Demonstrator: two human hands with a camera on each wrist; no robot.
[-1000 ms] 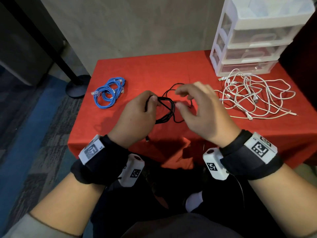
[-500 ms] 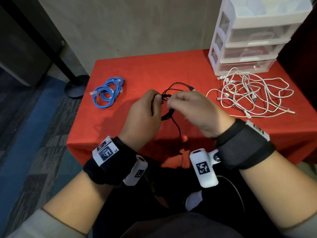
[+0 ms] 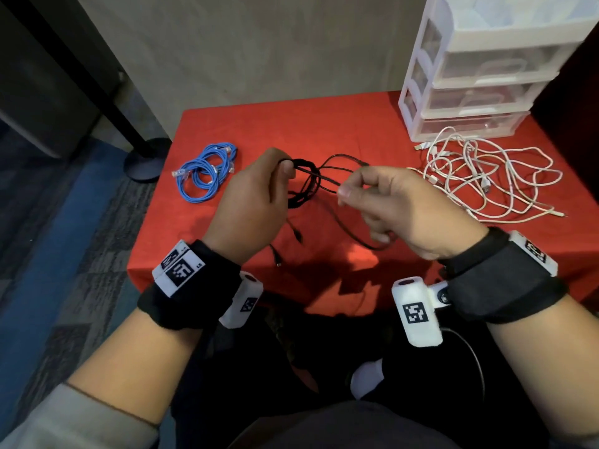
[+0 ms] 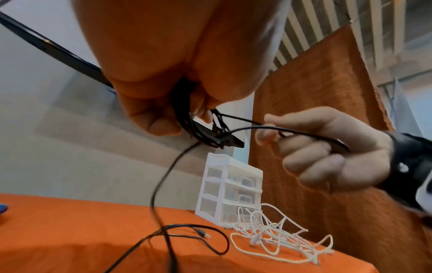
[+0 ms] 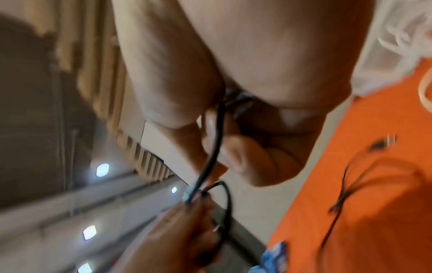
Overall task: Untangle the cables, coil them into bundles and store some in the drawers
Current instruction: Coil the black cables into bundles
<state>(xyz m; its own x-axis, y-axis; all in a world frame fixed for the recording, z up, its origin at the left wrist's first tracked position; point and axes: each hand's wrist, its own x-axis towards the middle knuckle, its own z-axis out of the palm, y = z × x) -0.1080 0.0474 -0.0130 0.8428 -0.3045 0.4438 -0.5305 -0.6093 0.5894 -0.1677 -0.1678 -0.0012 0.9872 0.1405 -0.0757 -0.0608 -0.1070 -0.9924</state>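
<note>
My left hand (image 3: 256, 196) grips a small coil of black cable (image 3: 303, 186) above the red table (image 3: 324, 131). My right hand (image 3: 382, 202) pinches a strand of that same black cable (image 4: 268, 127) between thumb and forefinger and holds it out to the right of the coil. Loose black ends hang down toward the table front, one plug (image 3: 296, 234) dangling. In the left wrist view, more black cable (image 4: 187, 232) lies looped on the cloth. A blue coiled cable (image 3: 204, 175) rests at the table's left. A white tangle of cables (image 3: 486, 176) lies at the right.
A white plastic drawer unit (image 3: 479, 72) with clear drawers, all closed, stands at the table's back right, just behind the white tangle. A black stand base (image 3: 146, 160) sits on the floor left of the table. Bare red cloth lies behind my hands.
My hands have drawn apart: the right hand has pulled a black strand out to the right from the coil, and the left hand has shifted left and up.
</note>
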